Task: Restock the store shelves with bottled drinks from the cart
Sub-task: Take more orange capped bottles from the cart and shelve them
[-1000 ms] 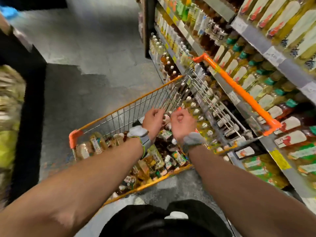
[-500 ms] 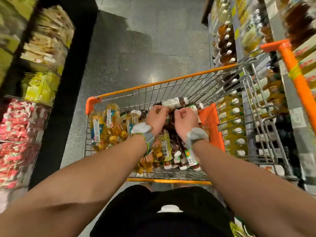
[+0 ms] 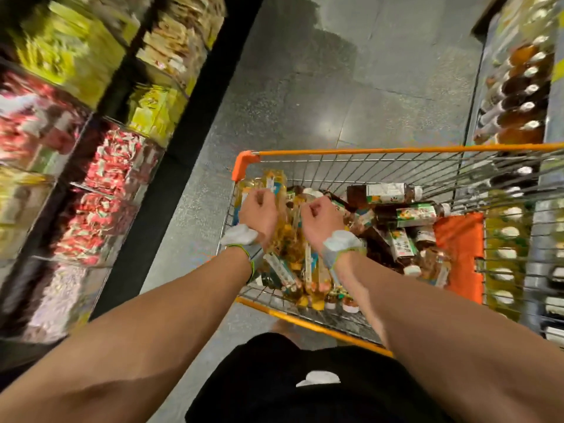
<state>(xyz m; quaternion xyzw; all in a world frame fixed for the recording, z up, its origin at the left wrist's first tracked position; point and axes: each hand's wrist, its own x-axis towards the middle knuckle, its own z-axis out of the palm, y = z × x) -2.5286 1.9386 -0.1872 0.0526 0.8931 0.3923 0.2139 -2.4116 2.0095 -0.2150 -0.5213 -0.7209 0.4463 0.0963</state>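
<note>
Item: cart, bottles heaped loose; left hand, right hand, fingers curled, grip indiscernible. Risk: heap shifts, bottle slips.

A grey speckled stone floor runs up the aisle in large slabs with thin seams, and a soft patch of overhead light glares off it. Along the left stands dark shelving with a black base, stacked with yellow-green packets and red packets, too blurred to read, probably snacks. The drinks shelving lines the right edge.
</note>
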